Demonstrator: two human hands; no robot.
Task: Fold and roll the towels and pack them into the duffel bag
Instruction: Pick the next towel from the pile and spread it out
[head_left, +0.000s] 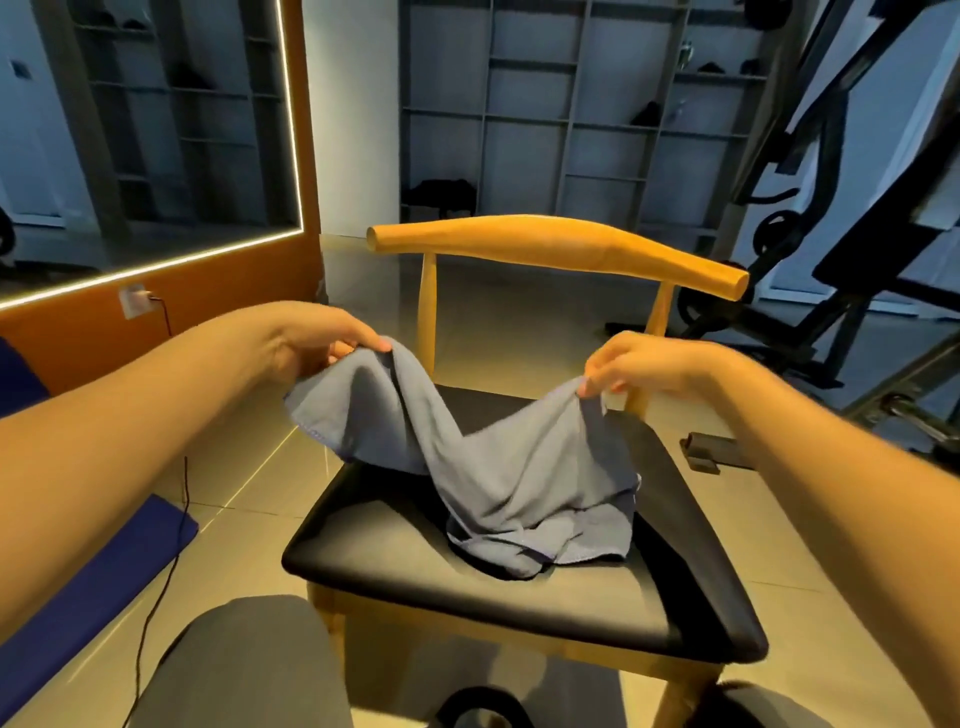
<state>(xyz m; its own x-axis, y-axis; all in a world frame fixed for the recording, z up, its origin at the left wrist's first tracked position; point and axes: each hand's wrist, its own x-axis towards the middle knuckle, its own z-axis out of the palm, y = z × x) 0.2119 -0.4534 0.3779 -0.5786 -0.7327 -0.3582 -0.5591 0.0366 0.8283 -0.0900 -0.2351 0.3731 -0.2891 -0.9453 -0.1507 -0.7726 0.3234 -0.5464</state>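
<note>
Since the grey towel (498, 467) sags limply between its two lifted ends, its middle heaped on the black chair seat (415, 571) at frame centre, it looks light, soft and floppy; the left hand (322, 343) and right hand (644, 369) each pinch its upper edge, and the corners seem the best hold for spreading it

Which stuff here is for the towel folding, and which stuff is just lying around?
For the job: grey cloth towel, pinched by the left hand and right hand; black-seated wooden chair under it.
Just lying about: blue floor mat, thin black cable, black metal gym machine.
</note>
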